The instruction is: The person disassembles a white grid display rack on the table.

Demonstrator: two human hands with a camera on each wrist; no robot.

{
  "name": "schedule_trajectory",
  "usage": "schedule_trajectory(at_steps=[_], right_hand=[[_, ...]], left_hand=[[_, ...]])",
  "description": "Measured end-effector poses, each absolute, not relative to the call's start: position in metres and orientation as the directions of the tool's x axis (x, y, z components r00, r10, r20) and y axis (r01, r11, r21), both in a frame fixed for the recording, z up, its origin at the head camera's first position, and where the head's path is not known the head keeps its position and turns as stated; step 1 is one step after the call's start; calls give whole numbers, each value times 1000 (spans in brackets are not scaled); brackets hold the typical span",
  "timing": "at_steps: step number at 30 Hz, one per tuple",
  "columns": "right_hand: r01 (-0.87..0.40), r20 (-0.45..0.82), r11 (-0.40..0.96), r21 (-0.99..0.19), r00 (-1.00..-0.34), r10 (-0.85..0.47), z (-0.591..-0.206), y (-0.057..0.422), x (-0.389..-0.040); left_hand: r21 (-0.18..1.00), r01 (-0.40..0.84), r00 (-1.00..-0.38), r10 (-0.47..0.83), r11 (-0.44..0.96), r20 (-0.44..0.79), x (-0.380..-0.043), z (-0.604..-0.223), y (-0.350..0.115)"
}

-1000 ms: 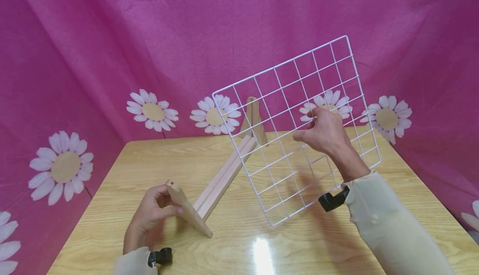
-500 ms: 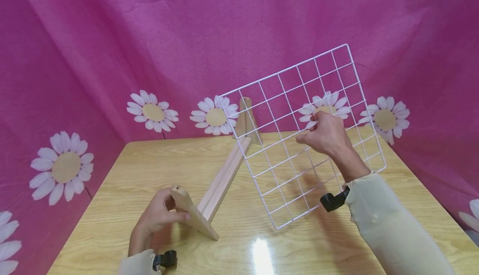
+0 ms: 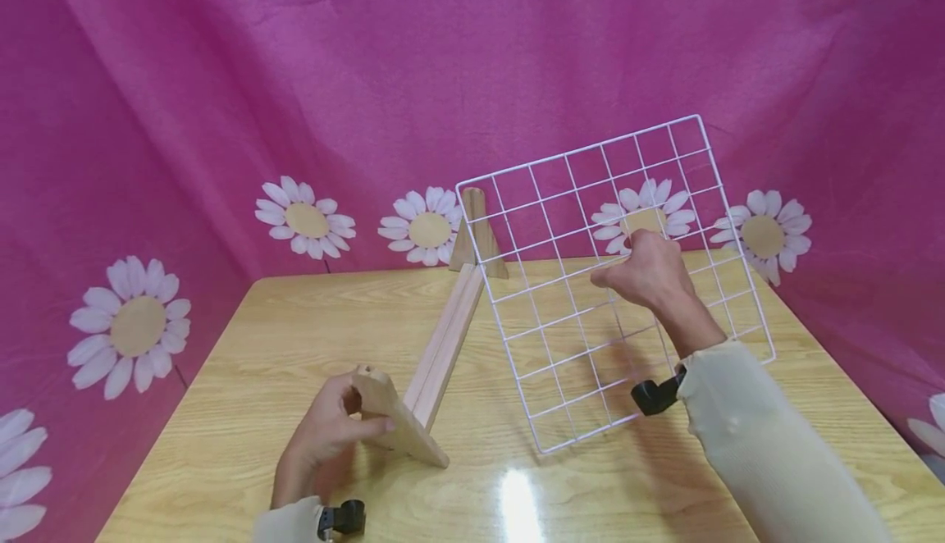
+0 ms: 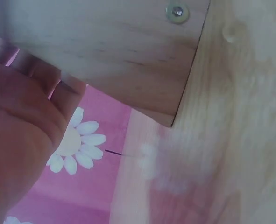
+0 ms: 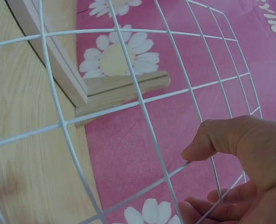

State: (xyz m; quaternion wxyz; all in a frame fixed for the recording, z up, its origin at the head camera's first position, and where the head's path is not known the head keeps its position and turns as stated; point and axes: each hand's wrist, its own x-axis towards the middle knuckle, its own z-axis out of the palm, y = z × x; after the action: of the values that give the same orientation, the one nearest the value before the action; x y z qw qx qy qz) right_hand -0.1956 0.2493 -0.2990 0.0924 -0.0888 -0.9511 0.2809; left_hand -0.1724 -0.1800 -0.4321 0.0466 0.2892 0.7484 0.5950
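Observation:
A wooden stand [image 3: 443, 356] lies across the table: a long grooved bar joins two tapered end pieces. My left hand [image 3: 328, 428] grips the near end piece [image 3: 402, 420], thumb on one face and fingers behind it. In the left wrist view that wooden end piece [image 4: 119, 51] shows a screw near its corner, and the fingers reach along its edge. My right hand [image 3: 650, 272] holds a white wire grid panel [image 3: 546, 285] by its inner wires, tilted above the table. The right wrist view shows the thumb [image 5: 203, 142] pressing a wire of the grid, fingers on the other side.
The far end piece [image 3: 476, 239] stands near the table's back edge, partly behind the grid's corner. A pink cloth [image 3: 472, 51] with daisies hangs round the back and sides of the wooden table [image 3: 310, 321].
The stand's near end has moved right with my left hand, and its far end has swung left. The grid has lowered and shifted slightly right, still in my right hand.

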Motion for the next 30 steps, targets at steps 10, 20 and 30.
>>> schedule_trajectory(at_steps=[10,20,30], right_hand=[[184,76,830,-527,-962,262,-313,253,-205],[283,-53,797,-534,-952,302,-327,256,-211],[318,-90,793,-519,-943,319,-337,261,-216]], left_hand=[[925,356,-821,516,131,243,-172,-433,-169],[929,338,-820,532,151,212,-173,-432,-154],[922,346,-792,580,172,189,-174,-430,-137]])
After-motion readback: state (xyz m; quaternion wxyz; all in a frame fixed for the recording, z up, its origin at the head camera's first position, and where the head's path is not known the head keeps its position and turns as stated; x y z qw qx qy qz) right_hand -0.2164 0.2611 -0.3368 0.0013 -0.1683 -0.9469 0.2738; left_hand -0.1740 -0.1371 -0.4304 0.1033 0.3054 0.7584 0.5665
